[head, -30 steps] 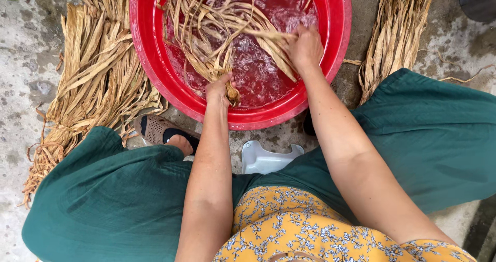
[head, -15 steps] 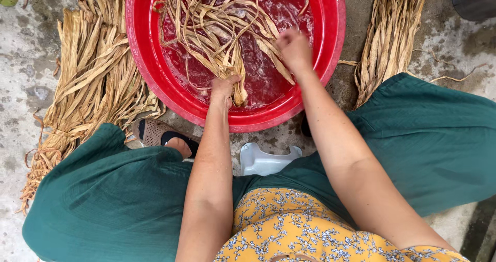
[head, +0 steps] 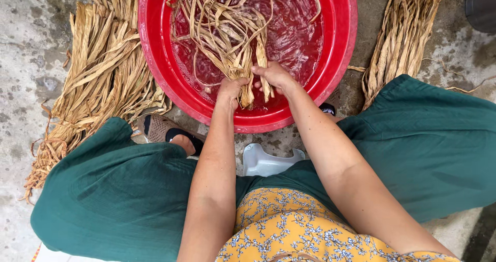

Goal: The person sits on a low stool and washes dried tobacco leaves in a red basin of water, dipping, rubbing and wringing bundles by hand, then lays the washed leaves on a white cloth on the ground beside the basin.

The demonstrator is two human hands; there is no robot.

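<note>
A round red basin (head: 341,60) holds water and a bundle of long tan dried leaf strips (head: 222,29). My left hand (head: 231,89) is closed around the near end of the bundle at the basin's front. My right hand (head: 274,75) sits just beside it, fingers pinching strips of the same bundle. The strips fan away from my hands across the water toward the far rim.
A heap of dry strips (head: 98,81) lies on the concrete floor left of the basin, another heap (head: 403,35) to the right. My green-trousered knees flank the basin, with a sandalled foot (head: 165,133) and a low pale stool (head: 266,161) between them.
My right hand has drawn back from the basin's right side to meet the left hand at the front, gathering the strips into one bunch. The view has shifted slightly.
</note>
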